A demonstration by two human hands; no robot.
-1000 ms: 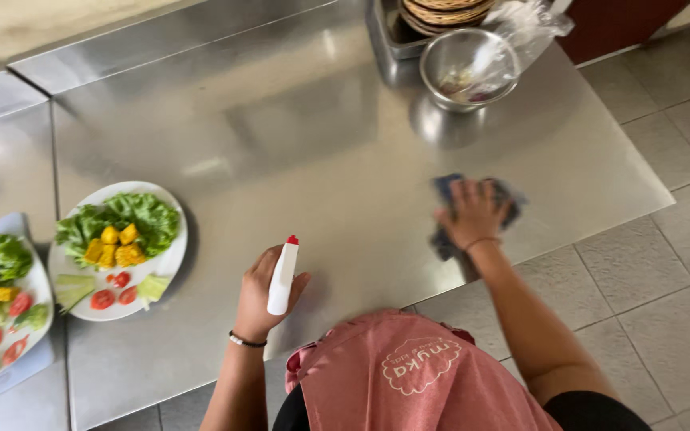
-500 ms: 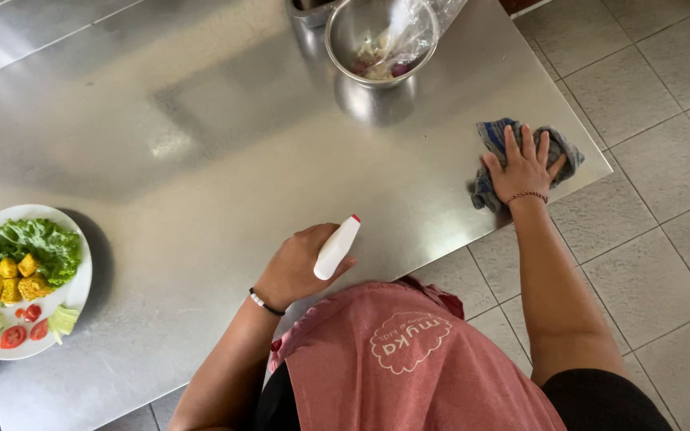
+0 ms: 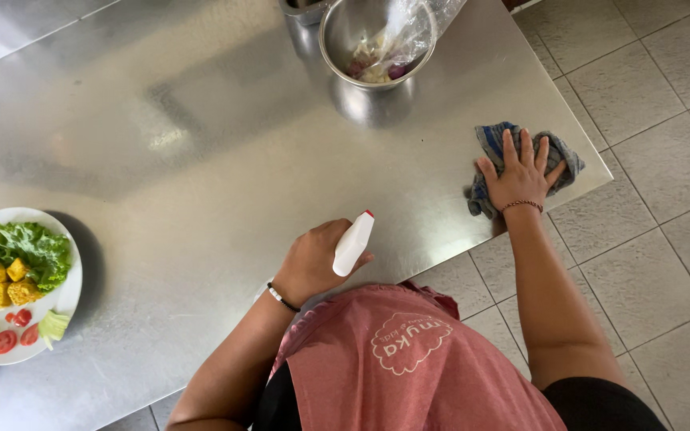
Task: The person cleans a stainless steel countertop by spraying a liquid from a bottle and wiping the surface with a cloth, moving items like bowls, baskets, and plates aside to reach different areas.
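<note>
Head view: left hand [image 3: 313, 259] fingers grip spray bottle [image 3: 353, 243]; right hand [image 3: 518, 175] fingers spread on cloth [image 3: 489, 144].

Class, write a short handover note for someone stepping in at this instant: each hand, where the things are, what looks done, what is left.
Left hand: gripping a white spray bottle, red nozzle pointing away over the steel table.
Right hand: pressed flat on a blue-grey cloth at the table's right edge.
Nearby: metal bowl with a plastic bag at the far edge; salad plate at the left.
Done: cannot tell which areas are wiped.
Left: probably the broad middle of the table, judged only from the cloth's position.
</note>
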